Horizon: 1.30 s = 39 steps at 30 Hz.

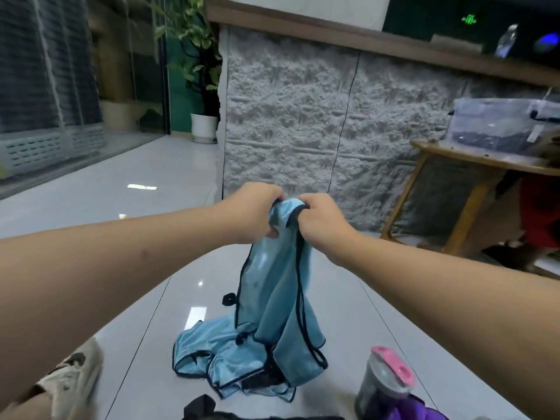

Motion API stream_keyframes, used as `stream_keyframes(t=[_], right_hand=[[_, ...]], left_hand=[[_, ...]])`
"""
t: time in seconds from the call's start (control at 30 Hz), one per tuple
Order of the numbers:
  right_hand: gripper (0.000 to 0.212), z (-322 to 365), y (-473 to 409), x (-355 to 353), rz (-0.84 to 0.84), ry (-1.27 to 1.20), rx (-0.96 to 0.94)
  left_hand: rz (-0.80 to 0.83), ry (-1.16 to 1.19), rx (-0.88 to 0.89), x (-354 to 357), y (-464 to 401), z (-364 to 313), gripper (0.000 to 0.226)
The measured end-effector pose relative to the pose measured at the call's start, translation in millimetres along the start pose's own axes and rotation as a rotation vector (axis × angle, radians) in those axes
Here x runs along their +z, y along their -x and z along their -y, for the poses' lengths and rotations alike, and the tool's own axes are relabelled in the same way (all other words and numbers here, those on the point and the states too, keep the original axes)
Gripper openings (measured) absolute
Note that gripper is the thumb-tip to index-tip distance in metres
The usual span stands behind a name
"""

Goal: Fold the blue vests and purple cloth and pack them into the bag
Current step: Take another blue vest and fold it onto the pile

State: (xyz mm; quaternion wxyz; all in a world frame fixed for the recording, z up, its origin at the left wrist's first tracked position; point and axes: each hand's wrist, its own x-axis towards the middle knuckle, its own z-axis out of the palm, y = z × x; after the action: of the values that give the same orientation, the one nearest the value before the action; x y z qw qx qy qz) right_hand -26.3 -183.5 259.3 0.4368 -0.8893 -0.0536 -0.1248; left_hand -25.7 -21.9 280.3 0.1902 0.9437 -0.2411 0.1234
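A person stands over a glossy tiled floor [145, 298], both arms stretched fwd. The left hand [254, 212] and right hand [321, 221] are held close together, each with fingers curled tight round the top edge of a blue vest [272, 286], pinching it near what looks like a shoulder strap or neck opening. The vest hangs straight down from that grip, its lower part reaching a second blue vest [209, 353] that lies crumpled on the floor below; where one ends and the other starts isn't clear from here.

The fabric looks thin, shiny and very light, w/ dark piping along every edge. It drapes limp, so it'll hold no shape by itself and prob. slides on the slick tile. Best hold is along the piped seams at the shoulders or hem corners, which give a firmer line to pinch and fold against.

Purple cloth [415, 412] bunches at the bottom right edge, beside a grey bottle with a pink lid [385, 380]. A dark item at the bottom centre, maybe the bag [209, 409], is mostly cut off.

Room to work: open floor ahead and to the left, up to a textured grey wall [303, 131]. A wooden table [472, 165] crowds the right side, and the bottle stands near the vests, easy to knock.
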Motion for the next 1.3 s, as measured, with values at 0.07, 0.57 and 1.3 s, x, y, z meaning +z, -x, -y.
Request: stream_keyframes(t=[0.07, 0.57, 1.3], right_hand=[[0.027, -9, 0, 0, 0.008, 0.012, -0.001], [0.023, -62, 17, 23, 0.124, 0.229, 0.165], [0.012, -118, 1, -46, 0.253, 0.664, 0.330]], left_hand=[[0.005, -0.096, 0.033, 2, -3, -1, 0.028], [-0.164, 0.821, -0.139, -23, -13, 8, 0.044], [-0.562, 0.845, -0.429, -32, -15, 69, 0.038]])
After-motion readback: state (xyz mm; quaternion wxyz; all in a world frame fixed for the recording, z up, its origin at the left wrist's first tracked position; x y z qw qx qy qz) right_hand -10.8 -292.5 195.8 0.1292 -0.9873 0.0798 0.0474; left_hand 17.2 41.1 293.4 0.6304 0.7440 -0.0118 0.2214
